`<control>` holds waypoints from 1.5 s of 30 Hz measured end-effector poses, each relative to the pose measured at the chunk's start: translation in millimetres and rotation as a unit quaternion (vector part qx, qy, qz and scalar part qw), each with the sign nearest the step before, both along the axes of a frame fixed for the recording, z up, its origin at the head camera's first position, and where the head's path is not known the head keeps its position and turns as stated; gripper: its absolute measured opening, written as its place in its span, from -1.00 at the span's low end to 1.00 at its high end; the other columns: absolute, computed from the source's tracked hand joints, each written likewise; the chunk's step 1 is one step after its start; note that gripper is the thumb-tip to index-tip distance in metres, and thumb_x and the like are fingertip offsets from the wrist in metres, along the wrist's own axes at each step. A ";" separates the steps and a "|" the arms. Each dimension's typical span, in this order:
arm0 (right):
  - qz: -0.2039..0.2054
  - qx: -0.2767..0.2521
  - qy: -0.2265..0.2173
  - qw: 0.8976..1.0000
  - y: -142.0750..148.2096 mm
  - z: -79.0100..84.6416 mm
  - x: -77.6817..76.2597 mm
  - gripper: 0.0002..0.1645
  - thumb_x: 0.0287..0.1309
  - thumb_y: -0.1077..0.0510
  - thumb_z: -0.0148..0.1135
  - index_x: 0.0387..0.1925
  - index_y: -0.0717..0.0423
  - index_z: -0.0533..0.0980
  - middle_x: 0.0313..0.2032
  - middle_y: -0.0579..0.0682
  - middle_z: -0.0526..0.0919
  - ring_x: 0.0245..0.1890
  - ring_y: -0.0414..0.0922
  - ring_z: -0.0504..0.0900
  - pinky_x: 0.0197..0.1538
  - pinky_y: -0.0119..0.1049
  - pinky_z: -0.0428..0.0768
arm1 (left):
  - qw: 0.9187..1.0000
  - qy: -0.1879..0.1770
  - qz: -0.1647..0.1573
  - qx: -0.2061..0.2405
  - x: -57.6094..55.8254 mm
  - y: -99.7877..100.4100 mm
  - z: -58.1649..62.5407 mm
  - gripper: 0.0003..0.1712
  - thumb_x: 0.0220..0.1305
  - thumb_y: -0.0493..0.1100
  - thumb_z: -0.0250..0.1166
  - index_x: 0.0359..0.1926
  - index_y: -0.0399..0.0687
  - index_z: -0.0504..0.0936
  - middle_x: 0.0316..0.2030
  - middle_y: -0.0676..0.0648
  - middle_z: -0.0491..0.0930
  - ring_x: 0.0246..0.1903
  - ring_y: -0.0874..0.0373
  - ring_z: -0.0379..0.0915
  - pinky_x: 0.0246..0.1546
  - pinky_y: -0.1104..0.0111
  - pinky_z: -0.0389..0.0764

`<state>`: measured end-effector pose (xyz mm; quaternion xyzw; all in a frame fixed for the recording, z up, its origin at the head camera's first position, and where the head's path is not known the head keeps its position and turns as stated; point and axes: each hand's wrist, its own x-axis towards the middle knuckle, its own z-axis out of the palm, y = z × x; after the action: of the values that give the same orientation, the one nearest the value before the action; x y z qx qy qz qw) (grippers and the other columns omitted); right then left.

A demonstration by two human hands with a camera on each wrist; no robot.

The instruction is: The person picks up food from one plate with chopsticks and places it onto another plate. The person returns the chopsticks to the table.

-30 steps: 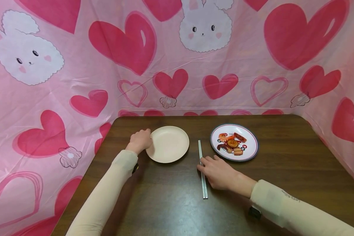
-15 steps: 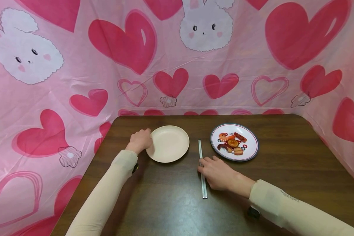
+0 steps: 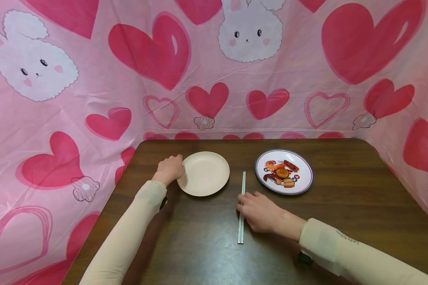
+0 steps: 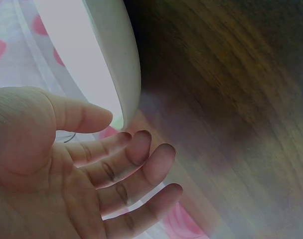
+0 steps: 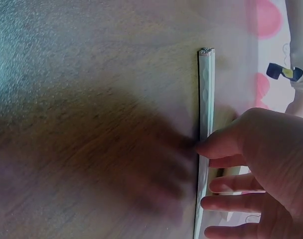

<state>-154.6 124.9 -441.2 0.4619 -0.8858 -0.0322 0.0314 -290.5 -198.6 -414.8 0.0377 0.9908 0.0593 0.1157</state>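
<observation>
A cream plate (image 3: 208, 176) sits at the table's middle left. My left hand (image 3: 169, 170) pinches its left rim; in the left wrist view the thumb (image 4: 86, 117) and index fingertip meet at the plate's edge, while the other fingers lie loosely bent. A pair of pale chopsticks (image 3: 240, 231) runs front to back right of that plate. Across their middle, my right hand (image 3: 258, 211) grips them between thumb and fingers. Seen from the right wrist, the thumb tip (image 5: 209, 148) presses one side of the chopsticks (image 5: 206, 94), with the fingers on the other side.
Beyond the right hand stands a white plate (image 3: 304, 176) with a blue rim, bearing several food pieces, among them a shrimp-like piece (image 3: 270, 166) and a round brown slice (image 3: 281, 173). Dark wooden table (image 3: 360, 190) lies beneath. A pink heart-print cloth (image 3: 235, 75) hangs around its back and sides.
The chopsticks have turned slightly under my right hand, near ends shifting left and far ends right. That hand has moved a little left. My left hand and both plates stay put.
</observation>
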 end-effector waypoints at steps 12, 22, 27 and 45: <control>0.038 0.039 0.038 0.998 -4.3 3.0 -0.8 -0.76 0.09 0.12 0.50 -0.18 -0.02 0.66 -0.23 -0.05 0.53 -0.17 -0.06 0.55 -0.22 -0.11 0.55 | 1.000 0.003 0.002 0.000 2.6 1.3 1.5 -0.54 0.51 -0.11 0.13 0.27 -0.31 0.50 0.06 -0.35 0.62 -0.13 -0.24 0.60 -0.06 -0.13 0.62; 0.049 0.047 0.038 0.997 -8.5 3.9 -1.6 -0.79 0.15 0.02 0.49 -0.21 -0.02 0.69 -0.24 -0.05 0.54 -0.16 -0.07 0.53 -0.20 -0.11 0.58 | 1.000 0.003 0.000 0.001 1.4 2.0 0.1 -0.53 0.52 -0.11 0.12 0.30 -0.31 0.49 0.08 -0.36 0.62 -0.09 -0.26 0.61 -0.05 -0.14 0.62; 0.057 0.042 0.051 0.996 -11.8 2.8 2.0 -0.81 0.13 0.02 0.49 -0.25 -0.03 0.68 -0.27 -0.07 0.53 -0.19 -0.07 0.54 -0.22 -0.13 0.56 | 1.000 0.003 0.002 0.003 1.4 1.3 -1.0 -0.53 0.51 -0.11 0.14 0.29 -0.31 0.49 0.07 -0.35 0.62 -0.11 -0.25 0.61 -0.05 -0.14 0.62; 0.079 0.098 0.091 0.988 -29.5 8.8 9.0 -0.66 -0.02 -0.03 0.62 -0.19 -0.12 0.68 -0.25 -0.11 0.53 -0.20 -0.11 0.52 -0.21 -0.19 0.52 | 1.000 0.004 0.001 0.005 1.3 0.9 -1.1 -0.55 0.49 -0.12 0.12 0.25 -0.30 0.51 0.06 -0.36 0.62 -0.08 -0.28 0.60 -0.04 -0.15 0.60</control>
<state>-145.6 95.4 -432.4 0.5263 -0.8326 -0.1581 0.0689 -289.2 -197.7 -415.9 0.0372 0.9910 0.0642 0.1111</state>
